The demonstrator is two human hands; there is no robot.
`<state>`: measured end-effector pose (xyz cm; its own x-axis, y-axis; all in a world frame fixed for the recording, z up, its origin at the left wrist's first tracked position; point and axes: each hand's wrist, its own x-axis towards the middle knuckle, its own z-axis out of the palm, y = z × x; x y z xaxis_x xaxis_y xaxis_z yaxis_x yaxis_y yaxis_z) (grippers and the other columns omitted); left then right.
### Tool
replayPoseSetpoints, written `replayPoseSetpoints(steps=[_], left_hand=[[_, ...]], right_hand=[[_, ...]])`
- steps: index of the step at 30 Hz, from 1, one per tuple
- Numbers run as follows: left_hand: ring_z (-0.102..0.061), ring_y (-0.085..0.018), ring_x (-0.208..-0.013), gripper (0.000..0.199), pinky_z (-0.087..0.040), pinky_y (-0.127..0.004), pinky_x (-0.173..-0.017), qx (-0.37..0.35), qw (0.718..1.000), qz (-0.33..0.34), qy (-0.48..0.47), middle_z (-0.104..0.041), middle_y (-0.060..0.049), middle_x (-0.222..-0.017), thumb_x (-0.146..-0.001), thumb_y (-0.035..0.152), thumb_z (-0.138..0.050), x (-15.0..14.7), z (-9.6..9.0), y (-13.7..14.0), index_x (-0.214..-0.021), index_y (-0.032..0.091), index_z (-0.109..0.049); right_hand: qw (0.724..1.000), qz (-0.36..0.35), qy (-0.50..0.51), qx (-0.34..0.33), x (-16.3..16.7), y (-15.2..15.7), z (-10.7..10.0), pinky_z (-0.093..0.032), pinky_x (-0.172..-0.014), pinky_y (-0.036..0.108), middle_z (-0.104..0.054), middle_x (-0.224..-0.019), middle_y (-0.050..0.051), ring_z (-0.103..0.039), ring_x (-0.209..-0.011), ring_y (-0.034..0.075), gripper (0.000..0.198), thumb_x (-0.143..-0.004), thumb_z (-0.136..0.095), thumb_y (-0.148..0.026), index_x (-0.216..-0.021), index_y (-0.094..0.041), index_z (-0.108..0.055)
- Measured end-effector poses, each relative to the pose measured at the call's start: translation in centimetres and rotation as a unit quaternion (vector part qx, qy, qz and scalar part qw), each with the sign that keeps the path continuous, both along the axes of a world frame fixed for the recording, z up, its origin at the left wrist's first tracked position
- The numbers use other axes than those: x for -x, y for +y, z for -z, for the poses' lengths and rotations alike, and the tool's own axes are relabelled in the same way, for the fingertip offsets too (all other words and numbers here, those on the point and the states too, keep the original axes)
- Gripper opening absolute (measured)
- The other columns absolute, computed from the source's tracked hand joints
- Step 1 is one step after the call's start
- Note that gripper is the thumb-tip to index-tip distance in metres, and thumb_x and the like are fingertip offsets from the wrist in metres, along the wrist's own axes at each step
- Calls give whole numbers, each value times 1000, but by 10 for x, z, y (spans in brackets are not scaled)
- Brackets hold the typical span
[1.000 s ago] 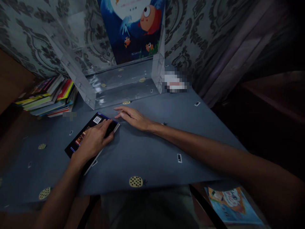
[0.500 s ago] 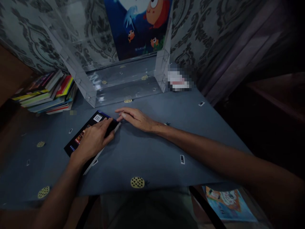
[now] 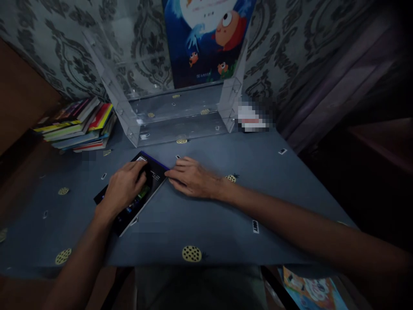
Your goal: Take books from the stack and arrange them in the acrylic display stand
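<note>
A dark book (image 3: 156, 175) with a purple spine edge and white page edges lies slanted on the table, its back cover up and a barcode partly covered. My left hand (image 3: 121, 186) rests on the cover with its fingers loosely bent and apart, gripping nothing. At the book's upper right corner is my right hand (image 3: 193, 178), its fingers drawn together and the fingertips closed on that corner. The undersides of both hands are hidden.
A clear acrylic rack (image 3: 131, 133) stands at the back, holding a picture book (image 3: 206, 47) with orange fish. Stacked books (image 3: 80, 125) lie at the left. A blurred white item (image 3: 253, 119) sits right of the rack; another colourful book (image 3: 312, 288) is below the table's front edge.
My right hand has gone from stretched fingers near the book to closed fingers at its corner. My left hand has shifted back on the cover, baring more print. The view has swung slightly left.
</note>
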<state>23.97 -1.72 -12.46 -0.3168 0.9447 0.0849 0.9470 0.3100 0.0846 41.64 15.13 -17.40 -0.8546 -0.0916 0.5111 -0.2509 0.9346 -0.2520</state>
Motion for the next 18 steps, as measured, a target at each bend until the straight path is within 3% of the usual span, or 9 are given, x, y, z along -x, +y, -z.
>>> replayPoseSetpoints(steps=[4,7,12,18], left_hand=[[-70,-34,-105,43,-55,-43,-78,35,994,-91,46,-73,-12,-121,-98,31,-36,12,-5,-5,-128,21,-65],[-71,-34,-98,45,-52,-41,-71,65,987,-129,63,-73,-12,-118,-99,34,-34,13,-8,-5,-131,22,-63],[-70,-34,-97,43,-49,-38,-69,95,977,-164,96,-73,-13,-113,-100,36,-32,13,-11,-4,-123,21,-66],[-69,-33,-98,44,-51,-40,-75,104,971,-180,118,-72,-15,-107,-100,36,-32,18,-11,-3,-116,18,-68]], right_hand=[[998,12,-19,-59,-4,-5,-4,-44,-92,40,-75,-91,10,-59,-90,23,31,-105,-41,-23,-112,-12,-69],[997,36,-40,-56,-5,-7,-6,-43,-101,45,-76,-103,11,-62,-101,24,34,-106,-38,-23,-124,-13,-64],[992,81,-85,-51,8,-3,-3,-38,-110,51,-69,-128,16,-56,-124,29,42,-107,-39,-33,-140,-12,-54],[987,111,-118,-13,41,19,-2,-36,-110,52,-68,-133,15,-54,-128,31,45,-106,-37,-37,-140,-15,-56]])
